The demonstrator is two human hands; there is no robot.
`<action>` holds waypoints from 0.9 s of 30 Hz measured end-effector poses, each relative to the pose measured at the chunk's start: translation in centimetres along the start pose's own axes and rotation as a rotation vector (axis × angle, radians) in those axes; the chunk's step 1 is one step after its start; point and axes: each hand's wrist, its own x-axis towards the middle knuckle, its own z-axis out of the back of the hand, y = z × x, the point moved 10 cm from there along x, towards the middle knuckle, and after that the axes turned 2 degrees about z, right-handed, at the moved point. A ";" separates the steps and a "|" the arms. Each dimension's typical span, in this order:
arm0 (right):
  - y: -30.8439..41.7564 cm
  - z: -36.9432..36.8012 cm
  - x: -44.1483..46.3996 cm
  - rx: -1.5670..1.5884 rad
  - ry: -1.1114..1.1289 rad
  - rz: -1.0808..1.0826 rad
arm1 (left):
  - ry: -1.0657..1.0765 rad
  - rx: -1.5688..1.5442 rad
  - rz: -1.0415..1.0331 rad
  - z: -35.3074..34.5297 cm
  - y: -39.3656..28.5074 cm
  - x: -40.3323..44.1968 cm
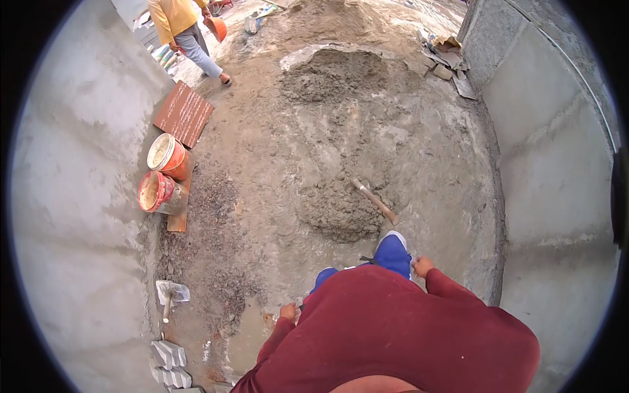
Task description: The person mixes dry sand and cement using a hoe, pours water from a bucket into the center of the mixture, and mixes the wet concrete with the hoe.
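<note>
My left hand point(288, 312) is beside my left hip, its fingers curled at the edge of my dark red top. What those fingers hold, if anything, is hidden. On the other side my right hand point(422, 265) is closed next to my blue trousers point(393, 254), touching or very near the cloth; I cannot make out what is in it. Just beyond my feet lies a heap of wet mortar point(341, 208). A wooden-handled tool point(377, 202) rests in it, its head buried, handle slanting toward me.
Plastered walls flank me. Along the left one are two buckets point(169, 157), a brown ribbed panel point(183, 114), a trowel-like tool point(169, 298) and grey pavers point(169, 355). Another mortar heap point(334, 72) lies farther off. A person point(180, 33) carries an orange hard hat point(216, 29).
</note>
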 end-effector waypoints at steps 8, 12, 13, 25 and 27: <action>9.8 8.5 1.0 -0.228 -0.109 0.067 | -0.177 -0.911 0.309 2.2 0.9 1.9; 17.0 11.0 3.9 -0.174 -0.293 0.188 | -0.172 -0.820 0.239 2.6 -5.1 1.5; 18.1 10.5 4.5 -0.159 -0.281 0.181 | -0.144 -0.779 0.203 2.4 -6.7 1.5; 15.7 0.4 24.1 -0.046 0.052 -0.328 | -0.148 -0.363 0.308 3.3 -17.2 -10.5; 13.6 -3.3 28.8 -0.071 -0.016 -0.307 | -0.176 -0.337 0.375 3.6 -18.9 -13.1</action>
